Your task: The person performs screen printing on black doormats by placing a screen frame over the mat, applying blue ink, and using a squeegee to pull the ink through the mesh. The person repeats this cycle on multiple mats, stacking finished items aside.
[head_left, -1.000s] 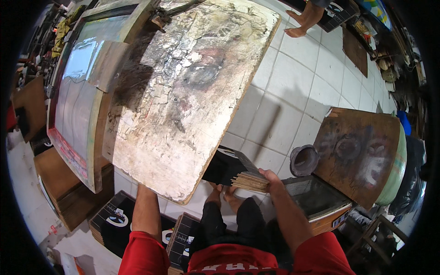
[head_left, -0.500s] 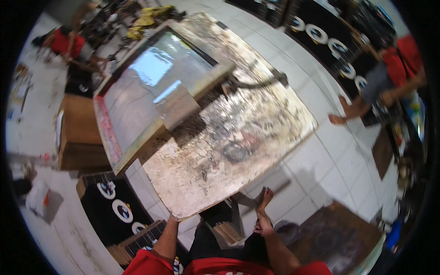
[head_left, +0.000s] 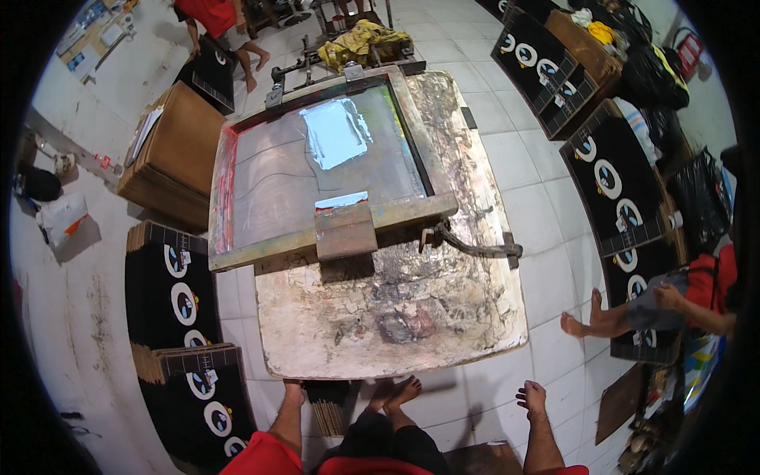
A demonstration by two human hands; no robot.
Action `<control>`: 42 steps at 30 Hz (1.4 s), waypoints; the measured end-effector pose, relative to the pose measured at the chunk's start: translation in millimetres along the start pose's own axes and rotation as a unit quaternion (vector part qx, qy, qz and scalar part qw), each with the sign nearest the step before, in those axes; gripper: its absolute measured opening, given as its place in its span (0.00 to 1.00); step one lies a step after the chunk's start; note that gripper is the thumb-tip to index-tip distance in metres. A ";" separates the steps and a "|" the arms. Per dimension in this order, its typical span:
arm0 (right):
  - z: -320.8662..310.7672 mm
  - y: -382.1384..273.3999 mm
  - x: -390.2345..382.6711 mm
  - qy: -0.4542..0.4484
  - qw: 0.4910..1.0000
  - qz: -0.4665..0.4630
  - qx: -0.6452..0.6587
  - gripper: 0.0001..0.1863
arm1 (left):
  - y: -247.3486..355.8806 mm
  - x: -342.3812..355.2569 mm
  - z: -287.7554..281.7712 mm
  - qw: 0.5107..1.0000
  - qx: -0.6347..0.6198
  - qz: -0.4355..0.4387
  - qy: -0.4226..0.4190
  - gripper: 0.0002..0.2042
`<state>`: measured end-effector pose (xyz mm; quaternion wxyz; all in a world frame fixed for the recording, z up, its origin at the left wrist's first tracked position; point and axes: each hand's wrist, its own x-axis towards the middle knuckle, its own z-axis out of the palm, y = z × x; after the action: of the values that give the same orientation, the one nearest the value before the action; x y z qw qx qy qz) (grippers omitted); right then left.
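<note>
Worktable [head_left: 475, 344], stained white top, stands before the person. Left hand [head_left: 294, 391]: at its near edge, partly hidden; grip cannot be told. Right hand [head_left: 533, 396]: released, fingers loosely curled, apart from the worktable. Board stack [head_left: 327, 418]: just right of the left hand. Wooden screen frame [head_left: 412, 213]: lies on the worktable's far part; brown block [head_left: 346, 232] rests across its near rail.

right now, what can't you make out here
In the head view:
Left hand: fingers hidden by the tabletop.
Dark board stack: far end hidden under the tabletop.
Bottom brown board: cut off by the lower edge.
Right-side co-worker: partly cut off by the dark rim.
</note>
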<state>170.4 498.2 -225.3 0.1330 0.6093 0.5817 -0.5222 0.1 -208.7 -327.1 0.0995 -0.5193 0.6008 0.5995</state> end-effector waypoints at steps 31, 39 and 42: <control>360.3 -352.0 347.8 -0.225 0.791 -0.508 -0.255 0.44 | 210.6 -287.7 67.4 0.840 0.192 0.032 0.507 0.35; 403.4 -401.9 368.3 -0.404 0.732 -0.498 -0.229 0.50 | 227.1 -381.4 50.6 0.792 0.159 0.111 0.579 0.33; 360.1 -398.3 341.8 -0.258 0.800 -0.532 -0.104 0.44 | 264.7 -395.0 77.6 0.732 0.121 0.269 0.614 0.33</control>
<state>-416.7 530.5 -469.3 0.0423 0.0296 0.8092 -0.5853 -61.5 -13.7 109.2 -0.3946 -0.5743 0.7135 0.0738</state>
